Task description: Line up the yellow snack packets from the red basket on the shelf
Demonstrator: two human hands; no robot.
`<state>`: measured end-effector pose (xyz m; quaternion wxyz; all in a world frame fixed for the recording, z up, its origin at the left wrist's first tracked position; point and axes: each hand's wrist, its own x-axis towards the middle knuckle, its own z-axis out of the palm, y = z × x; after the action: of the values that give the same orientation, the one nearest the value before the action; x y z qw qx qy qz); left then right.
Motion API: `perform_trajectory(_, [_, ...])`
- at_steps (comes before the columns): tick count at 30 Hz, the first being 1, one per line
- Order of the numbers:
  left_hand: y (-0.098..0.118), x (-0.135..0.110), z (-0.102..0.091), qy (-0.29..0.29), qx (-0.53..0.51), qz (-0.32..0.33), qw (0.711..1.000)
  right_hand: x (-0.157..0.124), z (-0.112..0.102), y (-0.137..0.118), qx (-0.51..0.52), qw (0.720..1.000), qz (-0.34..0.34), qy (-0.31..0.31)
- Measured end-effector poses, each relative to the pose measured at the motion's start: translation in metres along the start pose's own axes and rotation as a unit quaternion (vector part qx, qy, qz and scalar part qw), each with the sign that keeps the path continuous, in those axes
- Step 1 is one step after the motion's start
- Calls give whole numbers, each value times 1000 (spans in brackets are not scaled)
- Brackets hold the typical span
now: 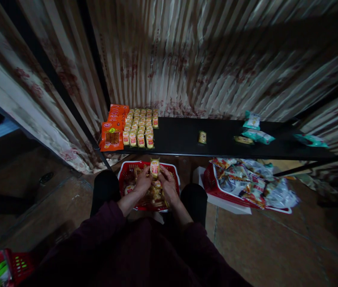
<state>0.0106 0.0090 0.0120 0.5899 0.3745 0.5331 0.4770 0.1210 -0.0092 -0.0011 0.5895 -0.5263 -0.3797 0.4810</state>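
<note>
Both my hands meet over a red basket (126,169) of small yellow snack packets set between my knees. My left hand (142,182) and my right hand (167,184) pinch one yellow snack packet (155,167) between them, held upright above the basket. On the black shelf (217,139) in front, rows of the same yellow packets (140,126) stand at the left end, beside a stack of orange packs (113,129).
One lone yellow packet (202,137) lies mid-shelf. Teal and green packets (257,132) lie at the shelf's right. A second red basket (246,182) full of crinkled wrappers sits on the floor to my right. Another red basket (4,265) shows at the bottom left. Striped wall behind.
</note>
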Motion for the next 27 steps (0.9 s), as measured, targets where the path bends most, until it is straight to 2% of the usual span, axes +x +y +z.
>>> perform_trajectory(7, [2, 1, 1, 22, 36, 12, 999, 0, 6, -8, 74, 996, 43, 30])
perform_trajectory(11, [3, 1, 5, 47, 62, 29, 997, 0, 9, -9, 60, 997, 25, 42])
perform_trajectory(14, [5, 2, 9, 44, 66, 46, 996, 0, 11, -8, 43, 997, 7, 56])
perform_trajectory(21, [12, -5, 15, -12, -39, 11, 999, -1, 11, -14, -51, 998, -23, 37])
perform_trajectory(27, [14, -4, 17, -16, -100, -38, 994, -4, 12, -18, -122, 990, -65, 40])
